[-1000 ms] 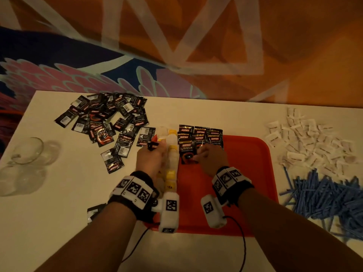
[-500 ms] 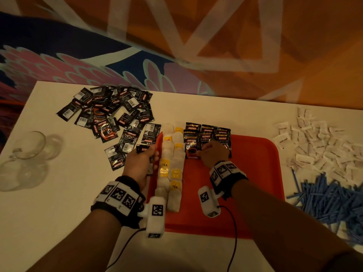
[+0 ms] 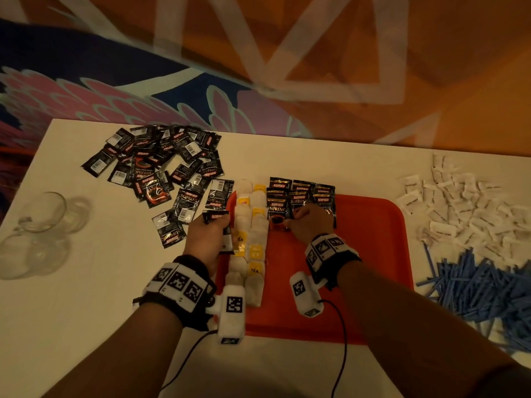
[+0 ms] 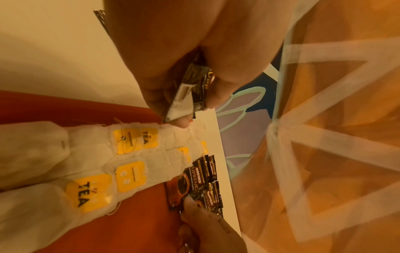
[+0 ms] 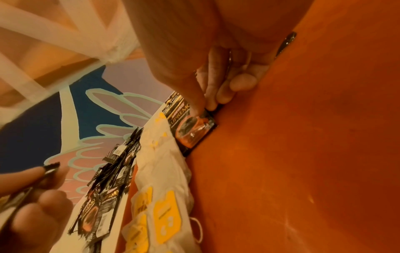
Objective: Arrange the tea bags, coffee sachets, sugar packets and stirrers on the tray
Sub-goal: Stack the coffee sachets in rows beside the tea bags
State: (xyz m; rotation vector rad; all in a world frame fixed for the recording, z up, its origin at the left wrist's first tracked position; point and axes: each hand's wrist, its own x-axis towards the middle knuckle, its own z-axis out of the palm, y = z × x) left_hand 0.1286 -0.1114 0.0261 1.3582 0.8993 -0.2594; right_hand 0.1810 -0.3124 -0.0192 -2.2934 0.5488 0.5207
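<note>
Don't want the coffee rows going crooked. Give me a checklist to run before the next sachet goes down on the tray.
1. Spare sachet in hand: ok. The left hand grips a coffee sachet beside the tray.
2. Last placed sachet settled: cannot tell. The right hand has fingertips on the front sachet.
3. Bare tray space nearer the person than the coffee rows: ok.
4. Tea bags in tidy columns along the tray's left side: ok.
5. Supply left: ok. The loose coffee pile lies on the table.
6. Sugar packets and stirrers on tray: not ok, both off to the right.
</note>
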